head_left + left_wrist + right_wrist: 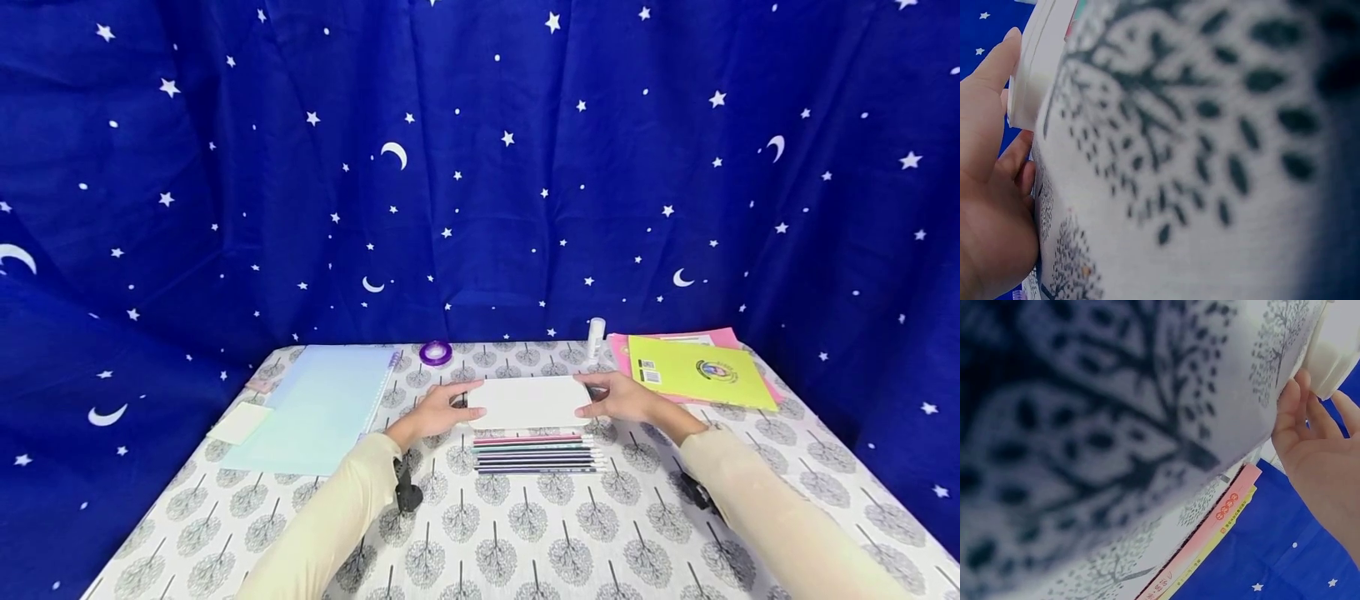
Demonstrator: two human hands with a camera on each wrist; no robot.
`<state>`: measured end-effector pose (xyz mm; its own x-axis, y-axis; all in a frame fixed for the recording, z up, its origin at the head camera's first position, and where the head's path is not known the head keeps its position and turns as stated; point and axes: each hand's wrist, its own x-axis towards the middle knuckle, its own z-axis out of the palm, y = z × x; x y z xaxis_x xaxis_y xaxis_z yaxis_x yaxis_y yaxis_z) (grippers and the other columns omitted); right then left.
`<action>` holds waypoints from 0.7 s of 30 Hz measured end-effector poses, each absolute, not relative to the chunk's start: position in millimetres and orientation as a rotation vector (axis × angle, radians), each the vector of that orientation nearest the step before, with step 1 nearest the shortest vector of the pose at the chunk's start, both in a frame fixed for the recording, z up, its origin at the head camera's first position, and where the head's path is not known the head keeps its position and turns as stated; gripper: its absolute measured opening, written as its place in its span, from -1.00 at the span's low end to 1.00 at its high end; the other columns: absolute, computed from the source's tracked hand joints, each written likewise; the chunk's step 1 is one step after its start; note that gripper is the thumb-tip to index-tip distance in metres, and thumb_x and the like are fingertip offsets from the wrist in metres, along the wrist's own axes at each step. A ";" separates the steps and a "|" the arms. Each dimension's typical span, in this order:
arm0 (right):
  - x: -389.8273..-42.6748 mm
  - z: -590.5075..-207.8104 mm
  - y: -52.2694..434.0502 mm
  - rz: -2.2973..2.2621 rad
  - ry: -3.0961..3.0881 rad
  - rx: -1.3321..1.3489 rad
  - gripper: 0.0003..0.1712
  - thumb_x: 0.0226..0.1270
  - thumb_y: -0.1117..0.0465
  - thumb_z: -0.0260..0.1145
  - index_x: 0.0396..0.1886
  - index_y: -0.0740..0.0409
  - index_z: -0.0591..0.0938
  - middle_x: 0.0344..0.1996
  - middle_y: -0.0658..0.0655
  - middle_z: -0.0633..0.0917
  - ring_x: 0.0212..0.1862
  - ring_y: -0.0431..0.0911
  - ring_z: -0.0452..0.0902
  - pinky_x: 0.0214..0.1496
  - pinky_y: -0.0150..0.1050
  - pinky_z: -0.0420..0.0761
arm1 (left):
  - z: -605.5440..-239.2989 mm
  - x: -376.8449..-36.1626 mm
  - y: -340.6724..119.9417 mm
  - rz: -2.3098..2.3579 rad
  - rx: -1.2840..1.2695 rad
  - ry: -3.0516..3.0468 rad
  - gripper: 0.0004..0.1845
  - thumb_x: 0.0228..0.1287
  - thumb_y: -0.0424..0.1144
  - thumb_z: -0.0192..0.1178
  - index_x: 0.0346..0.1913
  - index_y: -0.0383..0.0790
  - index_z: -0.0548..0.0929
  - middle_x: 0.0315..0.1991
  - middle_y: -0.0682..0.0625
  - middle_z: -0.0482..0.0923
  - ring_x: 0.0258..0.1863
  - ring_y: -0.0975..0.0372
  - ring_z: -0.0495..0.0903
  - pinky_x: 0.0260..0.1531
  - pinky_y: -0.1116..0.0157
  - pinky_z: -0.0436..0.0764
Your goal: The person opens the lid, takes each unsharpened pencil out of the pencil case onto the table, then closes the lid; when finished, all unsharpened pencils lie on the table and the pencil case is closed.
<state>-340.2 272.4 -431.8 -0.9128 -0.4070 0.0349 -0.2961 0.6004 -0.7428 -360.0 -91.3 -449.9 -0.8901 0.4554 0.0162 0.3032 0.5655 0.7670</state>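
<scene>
A flat white rectangular case (529, 402) with rounded corners lies across the middle of the table. My left hand (441, 408) grips its left end, thumb on the near side and fingers toward the far side. At the opposite end my right hand (619, 396) holds the case in the same way. In the left wrist view, the case's rimmed edge (1032, 75) shows beside the left hand (994, 169). The right wrist view has the other end of the case (1335, 353) against the right fingers. Just in front of the case, several pencils (536, 457) lie side by side.
On the left are a pale blue spiral notebook (311, 408) and a white paper pad (240, 422). A purple tape roll (435, 353) and a white capped tube (596, 338) stand toward the back. Yellow (701, 371) and pink booklets (727, 337) overlap at right. A starry blue curtain (480, 167) hangs behind.
</scene>
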 end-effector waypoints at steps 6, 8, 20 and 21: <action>-338.7 -429.2 270.0 -1.163 2.712 -0.556 -0.02 0.10 0.04 0.55 0.43 0.35 0.33 0.40 0.47 0.29 0.37 0.40 0.23 0.36 0.22 0.29 | -451.2 -360.9 -89.8 1.252 0.621 2.604 -0.24 0.17 0.13 0.37 0.44 0.15 0.40 0.48 -0.02 0.25 0.49 0.02 0.14 0.43 -0.16 0.05; -337.9 -429.4 269.3 -1.161 2.710 -0.561 -0.02 0.11 0.05 0.55 0.43 0.37 0.32 0.39 0.48 0.30 0.35 0.40 0.25 0.34 0.21 0.32 | -450.7 -360.1 -89.6 1.252 0.621 2.600 -0.24 0.17 0.12 0.37 0.44 0.13 0.39 0.48 -0.02 0.25 0.49 0.02 0.14 0.43 -0.15 0.06; -335.3 -423.6 267.0 -1.052 2.756 -0.633 -0.02 0.11 0.06 0.55 0.40 0.45 0.31 0.20 0.52 0.50 -0.06 0.18 0.65 0.00 -0.03 0.66 | -439.7 -357.1 -84.4 1.084 0.738 2.709 -0.23 0.21 0.10 0.36 0.45 -0.02 0.38 0.45 -0.07 0.31 0.45 -0.02 0.22 0.41 -0.09 0.16; -334.3 -422.5 266.1 -1.009 2.777 -0.643 -0.01 0.13 0.04 0.54 0.41 0.45 0.30 0.05 0.51 0.58 -0.15 0.17 0.65 -0.10 -0.04 0.68 | -437.7 -356.4 -83.6 1.065 0.755 2.724 -0.22 0.22 0.10 0.35 0.46 -0.05 0.37 0.45 -0.07 0.31 0.44 -0.02 0.23 0.41 -0.09 0.16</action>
<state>-334.3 266.1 -422.5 -0.9029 -0.4284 0.0339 -0.3503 0.6880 -0.6356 -356.4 -83.6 -437.7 -0.8681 0.4920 0.0664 0.4066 0.6279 0.6637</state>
